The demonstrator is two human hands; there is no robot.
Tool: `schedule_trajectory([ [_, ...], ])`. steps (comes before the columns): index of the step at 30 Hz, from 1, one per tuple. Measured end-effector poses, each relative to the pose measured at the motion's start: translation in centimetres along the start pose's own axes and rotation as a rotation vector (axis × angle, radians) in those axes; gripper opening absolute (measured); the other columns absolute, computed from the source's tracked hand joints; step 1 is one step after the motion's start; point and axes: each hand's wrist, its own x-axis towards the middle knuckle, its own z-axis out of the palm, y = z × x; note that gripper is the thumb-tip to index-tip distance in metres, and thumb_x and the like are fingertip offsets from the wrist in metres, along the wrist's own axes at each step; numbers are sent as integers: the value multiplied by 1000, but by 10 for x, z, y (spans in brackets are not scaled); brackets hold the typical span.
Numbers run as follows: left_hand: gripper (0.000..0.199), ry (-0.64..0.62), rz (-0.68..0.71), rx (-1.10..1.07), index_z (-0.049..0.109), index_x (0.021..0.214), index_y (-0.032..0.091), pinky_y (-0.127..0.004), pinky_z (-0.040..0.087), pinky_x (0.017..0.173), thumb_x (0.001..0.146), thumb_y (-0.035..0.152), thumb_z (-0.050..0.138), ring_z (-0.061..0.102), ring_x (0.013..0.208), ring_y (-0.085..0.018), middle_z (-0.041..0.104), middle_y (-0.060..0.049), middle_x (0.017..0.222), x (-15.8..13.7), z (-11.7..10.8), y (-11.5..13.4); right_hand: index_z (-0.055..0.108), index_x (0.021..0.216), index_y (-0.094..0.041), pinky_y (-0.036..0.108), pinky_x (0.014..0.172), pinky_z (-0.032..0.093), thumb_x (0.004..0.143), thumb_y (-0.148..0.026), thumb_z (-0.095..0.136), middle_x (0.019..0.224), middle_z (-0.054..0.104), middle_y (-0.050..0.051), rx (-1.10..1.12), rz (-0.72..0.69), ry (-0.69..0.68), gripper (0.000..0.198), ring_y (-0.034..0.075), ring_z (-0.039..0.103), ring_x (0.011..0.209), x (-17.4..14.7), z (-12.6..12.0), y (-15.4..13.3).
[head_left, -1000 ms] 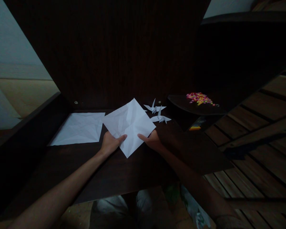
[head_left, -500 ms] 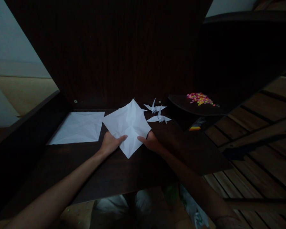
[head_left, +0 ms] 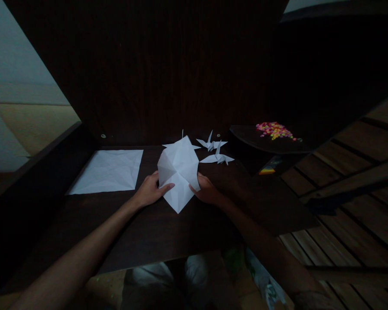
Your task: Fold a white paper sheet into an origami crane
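Note:
Both hands hold a creased white sheet of paper (head_left: 181, 159) over the dark desk (head_left: 142, 232), one corner pointing toward me and its sides bent inward. My left hand (head_left: 150, 190) grips the left edge, thumb on top and fingers behind the sheet. On the opposite edge my right hand (head_left: 207, 189) pinches it the same way, its fingers partly hidden. Just beyond the sheet lie white folded paper cranes (head_left: 217, 158); another paper crane (head_left: 211, 144) sits behind, and a third is partly covered by the sheet.
A flat creased white sheet (head_left: 110, 172) lies on the desk's left side, near a raised side panel (head_left: 35, 172). Small colourful pieces (head_left: 274, 130) are heaped on a rounded shelf (head_left: 245, 137) at right. A tall dark panel (head_left: 168, 69) closes off the back.
The paper's left and right corners have folded in, so it looks narrower with crossing creases showing. My left hand has shifted slightly right along with its edge.

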Motion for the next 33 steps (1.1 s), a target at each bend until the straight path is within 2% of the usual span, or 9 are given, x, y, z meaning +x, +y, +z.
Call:
schedule_trajectory([
  [3, 38, -50, 158, 120, 65, 108, 16, -36, 48, 94, 82, 42, 57, 63, 103, -26, 68, -9, 110, 4, -9, -12, 60, 114, -17, 42, 102, 40, 77, -13, 53, 119, 60, 11, -64, 23, -28, 37, 25, 51, 117, -1, -1, 5],
  [5, 34, -78, 250, 204, 64, 109, 17, -36, 45, 99, 85, 38, 52, 59, 110, -26, 66, -9, 115, 5, -12, -17, 61, 111, -16, 40, 99, 43, 76, -10, 53, 117, 60, 11, -53, -33, -59, 37, 24, 53, 113, 0, -2, 6],
  [8, 26, -150, 416, 305, 65, 103, 18, -39, 39, 104, 87, 26, 47, 53, 116, -26, 66, -8, 113, 6, -13, -18, 62, 109, -15, 39, 99, 42, 74, -8, 55, 112, 61, 11, -51, -125, -91, 37, 24, 53, 113, 1, -4, 3],
  [10, 24, -224, 497, 367, 67, 98, 19, -43, 37, 104, 84, 19, 47, 51, 117, -27, 66, -8, 110, 5, -13, -15, 62, 108, -16, 42, 103, 37, 76, -15, 59, 107, 64, 10, -94, -124, -110, 32, 26, 51, 116, 1, -5, 0],
  [13, 21, -289, 510, 436, 68, 95, 19, -47, 37, 103, 77, 21, 57, 51, 116, -31, 65, -10, 111, 2, -17, -6, 64, 105, -18, 48, 106, 31, 78, -31, 64, 103, 66, 10, -174, -107, -163, 30, 29, 47, 119, -1, -7, -4],
  [18, 43, -382, 523, 399, 68, 102, 20, -50, 30, 107, 69, 47, 69, 40, 128, -37, 58, -12, 128, -4, -26, 3, 63, 114, -19, 52, 106, 25, 66, -51, 74, 119, 62, 13, -207, -175, -272, 59, 35, 42, 124, -4, -17, -12],
  [23, 29, -433, 490, 397, 68, 106, 23, -49, 26, 111, 78, 30, 62, 35, 134, -33, 53, -7, 137, -3, -28, -1, 60, 123, -20, 52, 110, 20, 59, -56, 77, 134, 53, 13, -145, -233, -336, 75, 35, 38, 129, -5, -27, -17],
  [29, 29, -345, 495, 412, 71, 100, 18, -48, 26, 112, 73, 26, 67, 29, 138, -34, 55, -10, 134, -1, -26, -3, 60, 123, -21, 57, 113, 9, 68, -48, 74, 143, 45, 12, -88, -259, -419, 63, 36, 30, 136, -4, -33, -12],
  [33, 33, -286, 527, 405, 69, 104, 20, -49, 27, 113, 72, 26, 66, 32, 136, -33, 57, -8, 132, -1, -26, -3, 68, 110, -21, 57, 113, 11, 86, -29, 57, 132, 57, 8, -102, -229, -410, 27, 31, 32, 137, -2, -27, -6],
])
